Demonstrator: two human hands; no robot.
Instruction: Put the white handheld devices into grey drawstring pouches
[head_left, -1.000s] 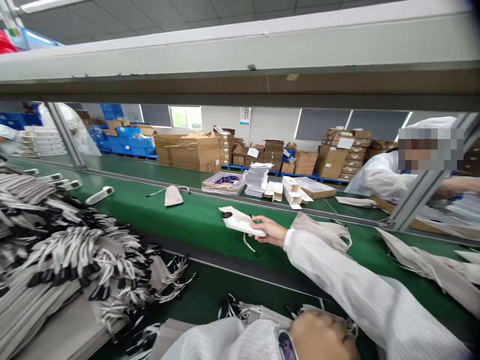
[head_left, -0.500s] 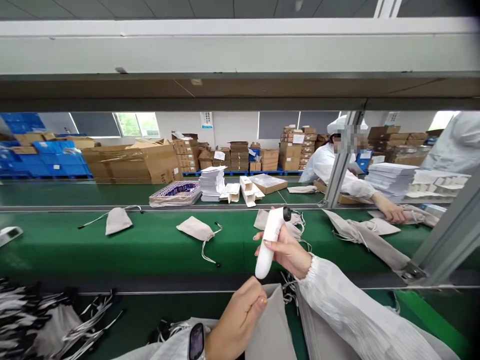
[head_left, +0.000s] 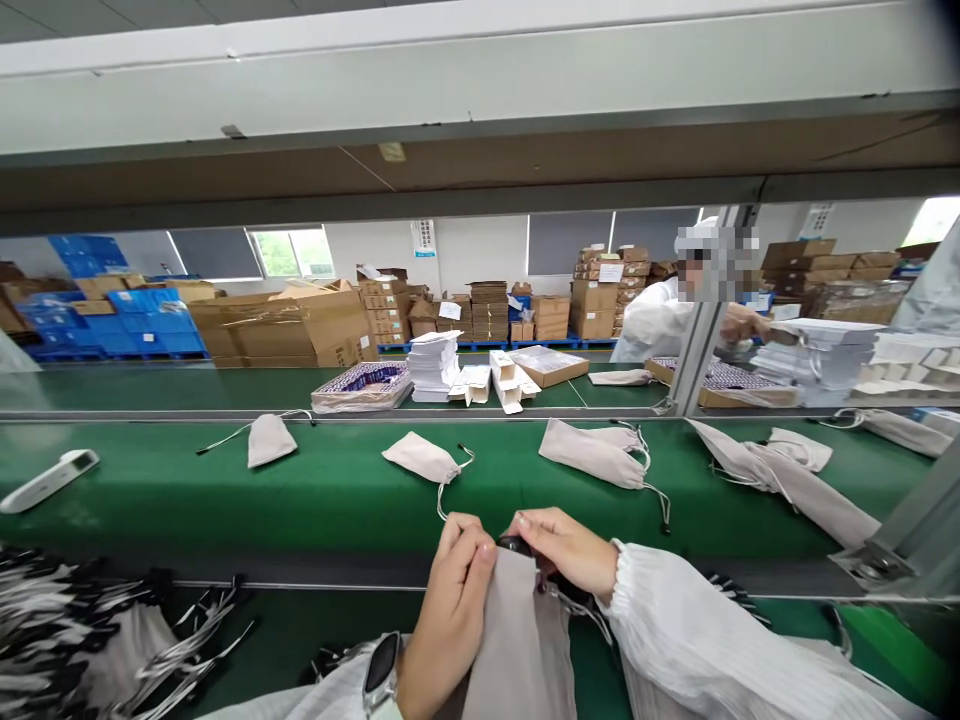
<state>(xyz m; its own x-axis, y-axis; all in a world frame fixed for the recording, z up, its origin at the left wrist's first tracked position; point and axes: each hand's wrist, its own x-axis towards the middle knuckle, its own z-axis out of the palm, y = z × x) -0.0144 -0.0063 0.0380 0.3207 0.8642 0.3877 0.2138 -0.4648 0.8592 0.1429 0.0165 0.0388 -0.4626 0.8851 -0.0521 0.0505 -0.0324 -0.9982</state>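
My left hand (head_left: 454, 605) is closed on the edge of a light grey drawstring bag (head_left: 517, 635) at the lower middle. The black end (head_left: 516, 545) of a white handheld device shows at the bag's mouth; its white body is out of sight, seemingly inside. My right hand (head_left: 570, 548) is closed about that end, close to the left fingertips, with the cords hanging below. Several grey drawstring bags lie on the green belt beyond, among them one (head_left: 425, 458) just ahead. Another white device with a small screen (head_left: 51, 482) rests at the far left.
A pile of drawstring bags with black cord ends (head_left: 97, 640) lies at lower left. Across the belt stand a paper stack (head_left: 433, 365), small white cartons (head_left: 510, 380) and a patterned tray (head_left: 364, 385). A metal post (head_left: 697, 350) rises at right; a co-worker (head_left: 652, 320) is behind it.
My right hand has brought the white device down to the bag's mouth, and its white body has gone from view. Bags on the belt appear shifted right, and the left-hand device shows more fully.
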